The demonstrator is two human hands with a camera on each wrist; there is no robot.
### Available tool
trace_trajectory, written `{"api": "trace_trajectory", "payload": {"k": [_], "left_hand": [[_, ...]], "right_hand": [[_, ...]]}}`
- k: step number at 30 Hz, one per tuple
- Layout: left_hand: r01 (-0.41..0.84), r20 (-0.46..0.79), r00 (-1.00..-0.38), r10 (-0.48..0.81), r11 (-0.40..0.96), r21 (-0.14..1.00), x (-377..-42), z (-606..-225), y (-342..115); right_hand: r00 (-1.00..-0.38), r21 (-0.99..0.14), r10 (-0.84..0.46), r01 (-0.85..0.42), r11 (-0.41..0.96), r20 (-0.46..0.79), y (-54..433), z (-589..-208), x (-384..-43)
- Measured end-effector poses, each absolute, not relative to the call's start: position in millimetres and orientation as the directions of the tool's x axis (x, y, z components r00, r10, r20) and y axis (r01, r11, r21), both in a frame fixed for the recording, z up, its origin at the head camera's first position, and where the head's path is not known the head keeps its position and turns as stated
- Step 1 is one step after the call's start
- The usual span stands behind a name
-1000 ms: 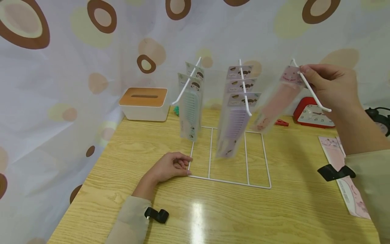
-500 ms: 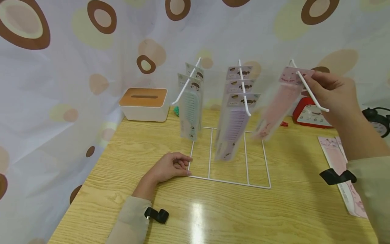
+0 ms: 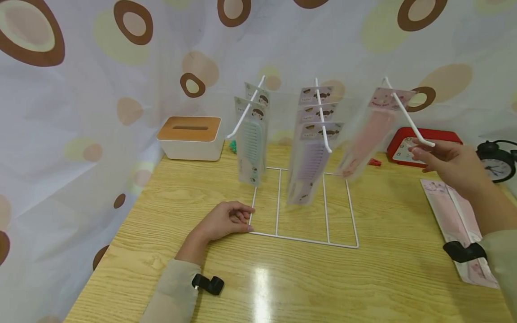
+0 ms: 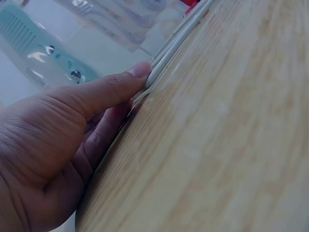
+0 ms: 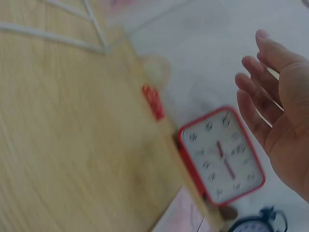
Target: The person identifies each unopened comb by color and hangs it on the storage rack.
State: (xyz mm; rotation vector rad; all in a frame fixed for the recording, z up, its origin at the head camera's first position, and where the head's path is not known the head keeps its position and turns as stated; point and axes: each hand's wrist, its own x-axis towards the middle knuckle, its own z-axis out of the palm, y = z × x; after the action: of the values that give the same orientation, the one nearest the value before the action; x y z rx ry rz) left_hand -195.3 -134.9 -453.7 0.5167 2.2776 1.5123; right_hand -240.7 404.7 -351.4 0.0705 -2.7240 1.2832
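Observation:
A white wire display rack stands on the table, with combs in clear packets hanging from its three hooks. My left hand grips the near left corner of its base; in the left wrist view the thumb lies on the wire. Green combs hang on the left hook, purple combs on the middle one. A pink comb hangs on the right hook. My right hand is empty, fingers loosely bent, just below that hook's tip. In the right wrist view my right hand is apart from everything.
Packets of pink combs lie at the table's right side. Behind my right hand stand a red clock and a black alarm clock. A red clip lies near the back edge. A tissue box stands back left.
My right hand has let go of the pink comb's packet and moved down and right. The packet now hangs free on the right hook. My left hand has stayed on the rack's base.

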Motion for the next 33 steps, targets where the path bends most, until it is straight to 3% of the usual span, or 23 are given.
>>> {"api": "trace_trajectory", "payload": {"k": [9, 17, 26, 33], "left_hand": [[0.099, -0.095, -0.868, 0.488, 0.355, 0.929, -194, -454, -135], [0.092, -0.095, -0.870, 0.484, 0.349, 0.933, -194, -454, -135], [0.098, -0.089, -0.866, 0.492, 0.340, 0.935, -196, -457, -135], [0.094, -0.093, -0.869, 0.486, 0.346, 0.934, -197, -458, -136]], "right_hand": [[-0.996, -0.709, -0.040, -0.083, 0.700, 0.078, 447, -400, -231], [-0.997, -0.636, 0.002, -0.051, 0.770, 0.082, 472, -434, -231], [-0.996, -0.404, 0.027, -0.008, 0.915, 0.080, 493, -451, -235], [-0.998, -0.378, -0.048, -0.060, 0.924, 0.041, 498, -453, -244]]}}
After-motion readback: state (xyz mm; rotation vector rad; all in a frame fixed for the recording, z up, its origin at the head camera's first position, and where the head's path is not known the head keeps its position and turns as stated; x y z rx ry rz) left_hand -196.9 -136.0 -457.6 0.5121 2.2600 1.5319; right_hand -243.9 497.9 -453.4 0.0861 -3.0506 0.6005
